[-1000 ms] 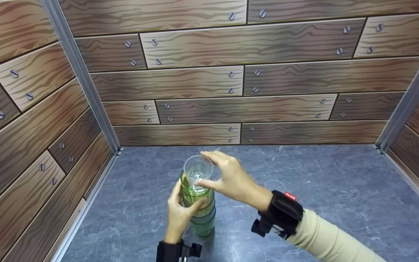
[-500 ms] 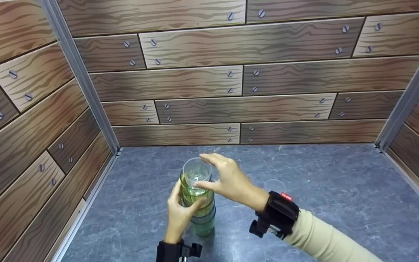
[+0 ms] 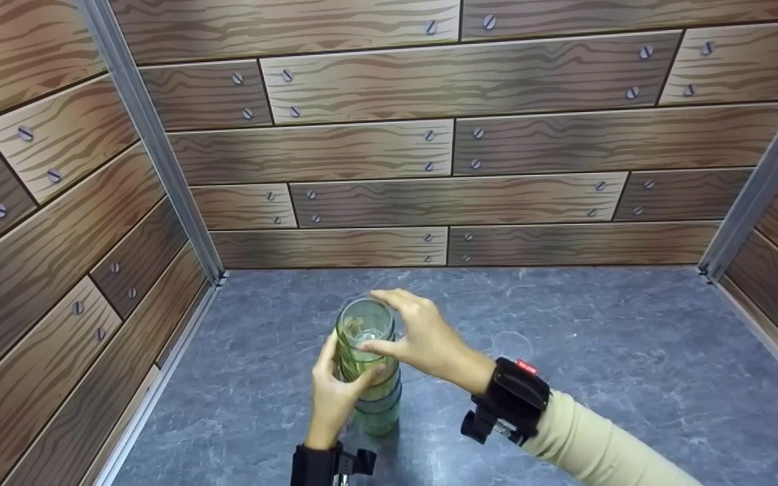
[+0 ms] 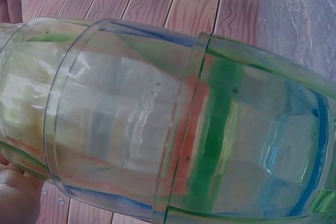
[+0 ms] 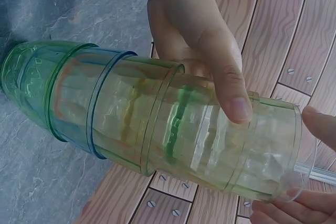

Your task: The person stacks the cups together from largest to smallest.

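Note:
A tall upright stack of nested see-through cups (image 3: 379,412) stands on the table; green, blue and yellowish bands show in the right wrist view. My left hand (image 3: 335,398) grips the upper part, its thumb (image 5: 234,106) along the near side. At the top, a clear cup (image 5: 302,188) sits nested in the yellow-green cup (image 5: 275,145), with its rim slightly proud. My right hand (image 3: 423,337) holds this clear cup's rim between thumb and fingers. The stack fills most of the left wrist view, where its green rim (image 4: 202,56) shows close up.
Another clear cup (image 3: 512,344) stands on the grey marbled table (image 3: 632,378), right of the stack and partly behind my right forearm. Wood-patterned walls (image 3: 362,155) with metal corner strips (image 3: 152,142) close in the back and sides.
My right hand has lowered the clear cup down into the top of the stack, its rim sinking close to the yellow-green rim. My left hand keeps its grip on the stack.

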The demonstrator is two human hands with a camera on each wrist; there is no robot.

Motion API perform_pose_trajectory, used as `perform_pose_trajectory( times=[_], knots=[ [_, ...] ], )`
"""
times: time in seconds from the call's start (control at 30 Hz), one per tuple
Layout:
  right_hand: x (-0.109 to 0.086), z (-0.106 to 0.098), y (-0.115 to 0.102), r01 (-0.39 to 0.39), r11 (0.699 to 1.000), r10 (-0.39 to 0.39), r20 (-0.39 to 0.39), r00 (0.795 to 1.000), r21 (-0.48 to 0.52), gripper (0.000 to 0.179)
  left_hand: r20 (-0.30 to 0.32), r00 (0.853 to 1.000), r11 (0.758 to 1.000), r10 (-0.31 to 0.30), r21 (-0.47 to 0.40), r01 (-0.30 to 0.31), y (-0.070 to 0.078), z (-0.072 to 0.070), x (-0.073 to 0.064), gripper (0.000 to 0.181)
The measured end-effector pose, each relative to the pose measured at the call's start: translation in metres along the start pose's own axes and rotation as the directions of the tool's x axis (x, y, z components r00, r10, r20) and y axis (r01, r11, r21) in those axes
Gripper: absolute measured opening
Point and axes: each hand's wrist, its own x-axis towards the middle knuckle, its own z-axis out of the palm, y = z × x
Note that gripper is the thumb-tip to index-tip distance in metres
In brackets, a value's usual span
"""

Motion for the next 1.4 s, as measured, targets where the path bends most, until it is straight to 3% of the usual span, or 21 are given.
perform_pose_trajectory(
  times=[0.63, 0.93, 1.4],
  knots=[
    [-0.0038, 0.0044, 0.0046, -0.024, 0.997, 0.024, -0.01, 1.0, 0.068, 0.068, 0.011, 1.0, 1.0, -0.001, 0.005, 0.001, -0.0009, -0.0006, -0.0007, 0.08],
    [-0.0052, 0.0063, 0.0064, -0.023, 0.994, 0.025, -0.02, 0.999, 0.11, 0.065, -0.001, 1.0, 0.999, -0.013, 0.048, 0.013, 0.0007, -0.0011, -0.0009, 0.083],
    [-0.008, 0.0102, 0.0077, -0.022, 0.992, 0.028, -0.049, 0.998, 0.127, 0.067, -0.001, 1.0, 0.998, 0.027, 0.05, -0.027, 0.0003, -0.0004, -0.0003, 0.081]
  ],
)
